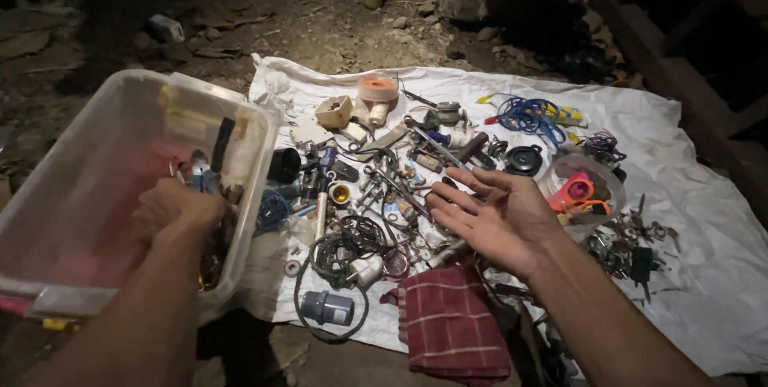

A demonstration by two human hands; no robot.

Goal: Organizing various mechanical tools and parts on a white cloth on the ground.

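My left hand reaches inside a clear plastic bin tilted toward the cloth, fingers curled among small tools and parts in it; what it grips I cannot tell. My right hand hovers palm-up and open above a heap of metal tools, wrenches and small parts spread on a white cloth. It holds nothing. A black coiled cable lies just left of that hand.
A red checked rag lies at the cloth's near edge, beside a grey plastic fitting. Further back sit a blue wire bundle, an orange tape roll, a small cardboard box and a clear round container. Dark dirt ground surrounds everything.
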